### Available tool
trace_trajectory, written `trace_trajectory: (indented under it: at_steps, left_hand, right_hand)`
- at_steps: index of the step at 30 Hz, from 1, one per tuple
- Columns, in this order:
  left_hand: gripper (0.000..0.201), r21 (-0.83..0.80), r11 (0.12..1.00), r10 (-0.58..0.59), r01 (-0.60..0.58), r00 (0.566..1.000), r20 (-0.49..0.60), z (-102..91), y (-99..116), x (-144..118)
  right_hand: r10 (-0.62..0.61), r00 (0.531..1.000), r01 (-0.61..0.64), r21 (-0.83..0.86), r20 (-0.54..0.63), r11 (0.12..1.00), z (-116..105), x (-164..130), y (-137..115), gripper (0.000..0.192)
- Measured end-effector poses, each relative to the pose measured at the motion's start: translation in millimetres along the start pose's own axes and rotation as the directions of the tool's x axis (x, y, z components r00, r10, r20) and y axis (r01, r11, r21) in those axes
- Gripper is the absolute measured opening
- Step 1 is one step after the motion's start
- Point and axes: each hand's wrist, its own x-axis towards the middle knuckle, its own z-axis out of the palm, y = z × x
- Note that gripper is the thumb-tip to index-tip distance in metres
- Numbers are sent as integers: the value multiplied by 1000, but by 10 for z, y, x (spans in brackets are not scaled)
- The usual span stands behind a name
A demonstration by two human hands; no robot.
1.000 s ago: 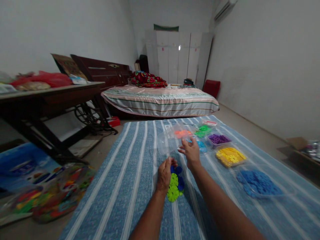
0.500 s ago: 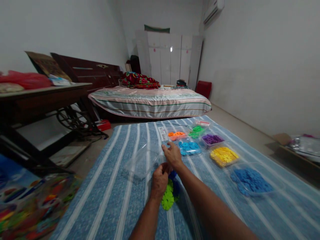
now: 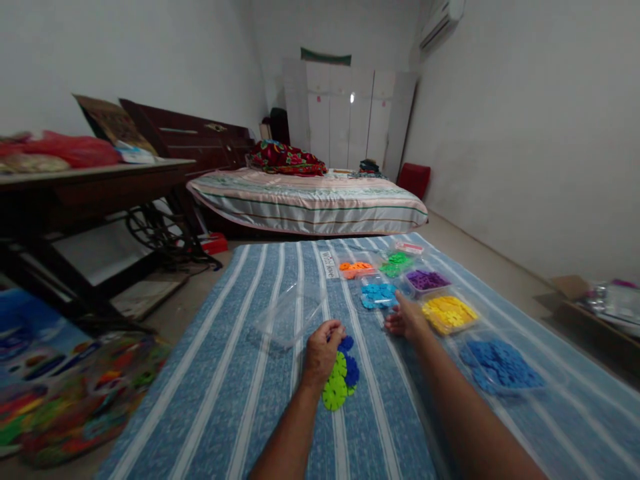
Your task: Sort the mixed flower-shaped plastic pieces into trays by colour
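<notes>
Discs [image 3: 339,381], green and blue interlocked, lie near on the striped blanket [image 3: 240,373]; left hand [image 3: 320,351] pinches their far edge. They look light, stiff plastic, best taken by rims. Right hand [image 3: 406,319] rests loosely apart beside the light-blue tray [image 3: 379,295].
</notes>
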Motion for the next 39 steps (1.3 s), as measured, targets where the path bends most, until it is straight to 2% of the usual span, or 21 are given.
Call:
trace_trajectory:
  at_steps: [4,9,14,17,19,23,26,31,33,36,39]
  left_hand:
    - [27,8,1000,12,-12,1000,7,-1,5,-10]
    - [26,18,1000,9,-10,1000,20,-4,26,-13]
    - [29,32,999,16,-16,1000,16,-15,31,-18]
    - [37,40,999,31,-32,999,12,-28,27,-24]
    - [47,14,1000,26,-26,1000,3,-35,23,-28]
    - [67,-109,994,-27,23,999,-41,-35,18,-20]
    - [75,-231,970,-91,74,994,-64,-30,35,-1]
    - [71,-407,902,-186,147,981,-57,-42,118,-13]
    - [70,-387,913,-171,131,983,-71,-68,145,-40]
    - [62,-242,968,-112,69,979,-168,-132,150,-80]
    - [62,-177,983,-96,58,972,-213,-177,125,-95]
  right_hand:
    - [72,997,-72,8,-41,997,-2,85,-53,31]
    - [107,994,-107,35,-10,994,22,148,-94,16]
    - [95,995,-97,51,37,994,10,70,-53,14]
    - [39,998,-43,72,55,996,5,-67,9,14]
    - [-21,998,16,89,57,996,11,-186,62,22]
    - [-161,986,153,132,52,979,55,-445,184,61]
    - [-334,940,322,158,61,934,109,-628,287,80]
    - [-544,828,540,72,132,839,185,-846,460,79]
    - [-618,772,623,15,148,782,203,-891,531,75]
    - [-707,688,723,-84,164,685,226,-927,632,68]
    - [-754,634,773,-178,175,609,248,-954,697,61]
